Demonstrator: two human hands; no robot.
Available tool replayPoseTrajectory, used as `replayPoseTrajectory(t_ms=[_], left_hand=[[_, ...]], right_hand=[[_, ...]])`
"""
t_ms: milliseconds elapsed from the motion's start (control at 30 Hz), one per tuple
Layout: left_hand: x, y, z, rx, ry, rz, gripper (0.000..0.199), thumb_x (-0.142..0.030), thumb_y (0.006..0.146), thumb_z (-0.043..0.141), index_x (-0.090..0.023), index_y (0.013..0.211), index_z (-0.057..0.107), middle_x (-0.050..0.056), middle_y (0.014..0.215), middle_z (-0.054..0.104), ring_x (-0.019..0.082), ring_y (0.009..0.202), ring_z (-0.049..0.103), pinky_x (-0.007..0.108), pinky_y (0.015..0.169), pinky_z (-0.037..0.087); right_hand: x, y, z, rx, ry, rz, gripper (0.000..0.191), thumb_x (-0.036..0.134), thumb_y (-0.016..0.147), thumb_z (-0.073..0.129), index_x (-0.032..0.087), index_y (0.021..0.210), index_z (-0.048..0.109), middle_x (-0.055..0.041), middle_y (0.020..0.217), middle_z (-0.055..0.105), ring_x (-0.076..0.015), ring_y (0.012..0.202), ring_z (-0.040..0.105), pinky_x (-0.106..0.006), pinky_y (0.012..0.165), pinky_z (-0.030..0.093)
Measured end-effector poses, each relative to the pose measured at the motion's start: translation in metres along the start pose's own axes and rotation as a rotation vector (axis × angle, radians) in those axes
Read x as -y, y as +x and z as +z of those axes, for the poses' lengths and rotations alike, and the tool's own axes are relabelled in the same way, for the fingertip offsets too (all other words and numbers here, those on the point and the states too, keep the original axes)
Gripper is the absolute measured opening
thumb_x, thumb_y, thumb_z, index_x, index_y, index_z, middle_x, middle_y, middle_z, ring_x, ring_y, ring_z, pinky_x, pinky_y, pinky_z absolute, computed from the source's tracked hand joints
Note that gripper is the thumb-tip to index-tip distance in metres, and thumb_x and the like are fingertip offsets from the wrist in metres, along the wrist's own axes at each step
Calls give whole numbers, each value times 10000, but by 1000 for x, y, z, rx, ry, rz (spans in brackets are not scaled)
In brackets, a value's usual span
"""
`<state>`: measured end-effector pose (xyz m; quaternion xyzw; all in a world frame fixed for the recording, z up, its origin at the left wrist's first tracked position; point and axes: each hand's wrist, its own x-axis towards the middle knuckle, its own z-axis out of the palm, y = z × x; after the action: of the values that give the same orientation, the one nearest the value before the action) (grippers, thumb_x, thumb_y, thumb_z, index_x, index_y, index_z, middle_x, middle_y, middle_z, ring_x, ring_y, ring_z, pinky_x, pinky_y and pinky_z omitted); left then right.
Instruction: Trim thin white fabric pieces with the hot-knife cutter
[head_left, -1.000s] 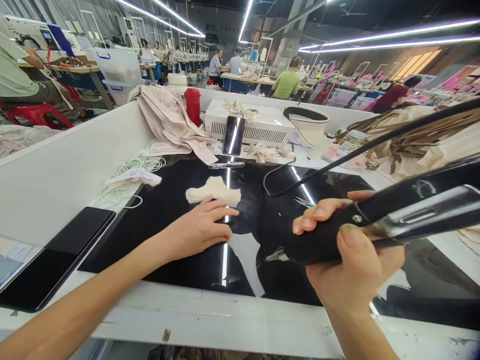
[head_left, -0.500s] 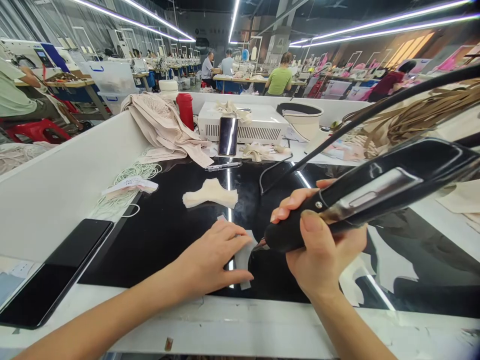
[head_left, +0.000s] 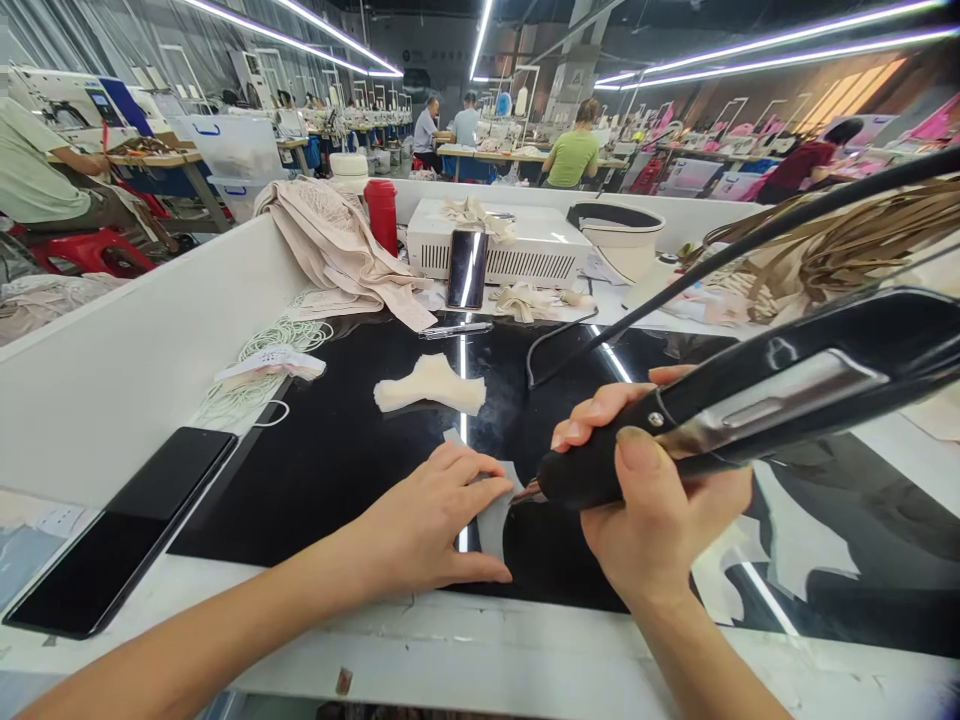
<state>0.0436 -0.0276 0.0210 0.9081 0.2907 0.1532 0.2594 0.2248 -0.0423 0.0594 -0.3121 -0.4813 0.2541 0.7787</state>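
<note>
My right hand (head_left: 660, 500) is wrapped round a black corded hand tool (head_left: 600, 465) with a thin metal tip. That tip touches or nearly touches the right edge of a small grey sheet piece (head_left: 495, 520) lying on a glossy black sheet (head_left: 337, 470). My left hand (head_left: 442, 510) lies over the left part of the grey piece, fingers and thumb spread, covering some of it. Beyond my left hand sits a cream, wing-shaped fabric piece (head_left: 430, 385). Pale cut pieces (head_left: 806, 545) lie to the right of my right wrist.
A large phone (head_left: 124, 530) and pale green cord (head_left: 247, 375) are at the left. Behind stand a white vented box (head_left: 510, 250), an upright phone (head_left: 466, 270), a red container (head_left: 382, 218) and beige fabric (head_left: 337, 245). The tool's cable (head_left: 720, 250) arches at right.
The whole view has shifted slightly. My left thumb now covers the near end of the grey piece, which showed below it before. The tool tip stays by the right edge.
</note>
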Motion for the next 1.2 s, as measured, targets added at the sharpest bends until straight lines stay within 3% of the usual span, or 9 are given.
replayPoseTrajectory(t_ms=[500, 667, 800, 1000, 1200], left_hand=[[-2, 1, -2, -20, -3, 21, 699, -471, 798, 900, -194, 1380, 630, 127, 1390, 631, 323, 1310, 557, 525, 1207, 405], [-1, 2, -1, 7, -2, 19, 758, -495, 793, 899, -207, 1428, 601, 126, 1416, 621, 332, 1339, 537, 568, 1255, 313], [0, 2, -1, 9, 3, 32, 759, -486, 790, 904, -210, 1430, 601, 122, 1414, 620, 319, 1340, 533, 512, 1231, 357], [-2, 1, -3, 29, 9, 12, 750, -487, 801, 896, -181, 1420, 603, 135, 1443, 607, 321, 1368, 519, 526, 1253, 321], [-2, 1, -2, 29, 2, 9, 762, -490, 804, 892, -192, 1439, 593, 137, 1461, 596, 331, 1376, 511, 564, 1252, 319]], right_hand=[[11, -11, 1, 39, 79, 76, 346, 294, 854, 829, 276, 1145, 642, 32, 830, 680, -157, 637, 640, -344, 601, 560], [17, -14, 0, 36, 101, 113, 346, 302, 842, 834, 270, 1132, 647, 37, 822, 678, -152, 645, 645, -327, 597, 572], [22, -14, 0, 14, 126, 93, 383, 305, 796, 861, 257, 1118, 658, 36, 798, 683, -151, 619, 644, -311, 560, 574], [17, -7, 4, -41, 113, 59, 370, 294, 784, 868, 237, 1085, 660, 37, 780, 687, -138, 596, 641, -294, 549, 570], [10, -10, 4, -6, 122, 64, 404, 307, 801, 873, 234, 1125, 643, 35, 814, 697, -137, 620, 653, -295, 576, 578]])
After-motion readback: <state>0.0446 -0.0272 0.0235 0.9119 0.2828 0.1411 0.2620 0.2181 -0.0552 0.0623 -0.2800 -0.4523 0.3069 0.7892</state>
